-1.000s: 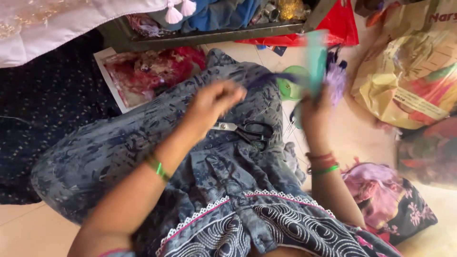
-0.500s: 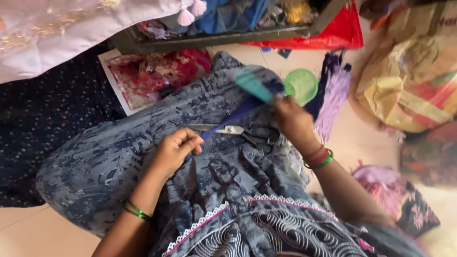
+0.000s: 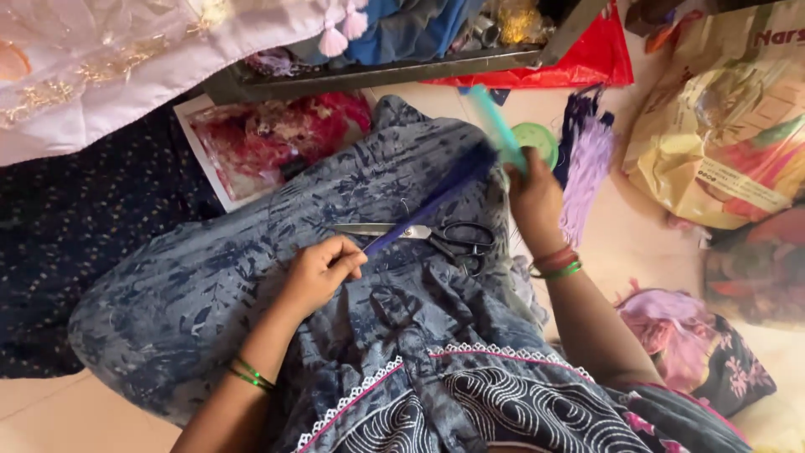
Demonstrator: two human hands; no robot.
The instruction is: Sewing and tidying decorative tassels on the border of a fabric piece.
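My left hand (image 3: 320, 273) rests on my lap and pinches one end of a stretch of dark blue thread (image 3: 428, 203). The thread runs up to the right to a teal flat card (image 3: 496, 127) that my right hand (image 3: 534, 197) holds above my knee. Black-handled scissors (image 3: 423, 235) lie shut on the blue printed fabric of my lap (image 3: 201, 294), between the two hands and just under the thread.
A green thread spool (image 3: 537, 138) and purple tassels (image 3: 584, 172) lie on the floor beyond my right hand. A plastic bag (image 3: 721, 143) sits at right, a picture packet (image 3: 268, 143) at upper left, a metal frame (image 3: 377, 71) above, a floral pouch (image 3: 704, 344) at lower right.
My right hand with the teal card moved to the right and away, drawing the blue thread out longer. My left hand came down from mid-air onto my lap, pinching the thread end.
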